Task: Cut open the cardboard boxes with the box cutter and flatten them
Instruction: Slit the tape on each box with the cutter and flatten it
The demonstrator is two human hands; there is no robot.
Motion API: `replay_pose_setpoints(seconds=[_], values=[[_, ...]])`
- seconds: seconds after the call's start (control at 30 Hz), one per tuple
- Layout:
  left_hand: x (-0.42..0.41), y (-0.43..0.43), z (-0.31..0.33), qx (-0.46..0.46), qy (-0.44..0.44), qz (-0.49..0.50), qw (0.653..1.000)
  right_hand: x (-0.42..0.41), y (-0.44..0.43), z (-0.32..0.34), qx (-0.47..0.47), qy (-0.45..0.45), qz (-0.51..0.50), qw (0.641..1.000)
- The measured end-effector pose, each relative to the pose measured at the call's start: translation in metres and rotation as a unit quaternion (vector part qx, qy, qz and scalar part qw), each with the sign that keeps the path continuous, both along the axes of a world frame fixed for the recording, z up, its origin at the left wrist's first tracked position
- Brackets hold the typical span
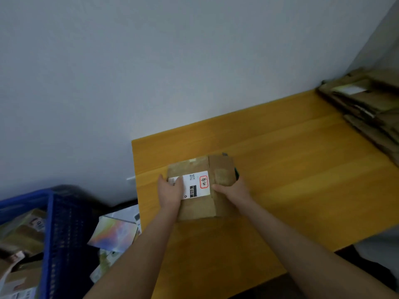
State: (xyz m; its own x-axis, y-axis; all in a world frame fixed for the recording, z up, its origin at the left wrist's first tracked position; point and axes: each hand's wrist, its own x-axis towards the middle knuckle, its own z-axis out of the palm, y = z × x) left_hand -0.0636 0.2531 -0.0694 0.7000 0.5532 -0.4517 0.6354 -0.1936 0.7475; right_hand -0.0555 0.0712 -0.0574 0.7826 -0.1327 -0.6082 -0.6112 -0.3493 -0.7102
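— Where is the cardboard box (198, 209) found?
— Lower centre of the frame, laid on the yellow worktop (291, 169).
— And the hands?
— The left hand (170, 194) is pressed on the white label (198, 184), fingers (178, 183) flat; the box's right edge is gripped by the right hand (234, 192), thumb on top.

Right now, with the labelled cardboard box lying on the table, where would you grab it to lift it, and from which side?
Probably take the cardboard box by its left and right edges, coming in from both sides. It lies low and wide on the table, so the top offers no pinch; the left hand and right hand sit at those edges.
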Motion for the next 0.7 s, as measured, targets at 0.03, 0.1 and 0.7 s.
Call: replay_pose_setpoints(seconds=[0.03, 0.1, 0.7], values=[[0.004, -0.008, 0.007, -0.011, -0.008, -0.004, 1.0, 0.002, -0.009, 0.008, 0.012, -0.01, -0.02, 1.0], [0.013, -0.026, 0.022, -0.039, -0.025, -0.019, 0.999, 0.006, -0.027, 0.027, 0.019, -0.025, -0.047, 0.998], [0.1, -0.336, 0.092, -0.177, -0.019, -0.115, 0.977, 0.069, -0.345, 0.108, -0.122, -0.156, -0.059, 0.978]])
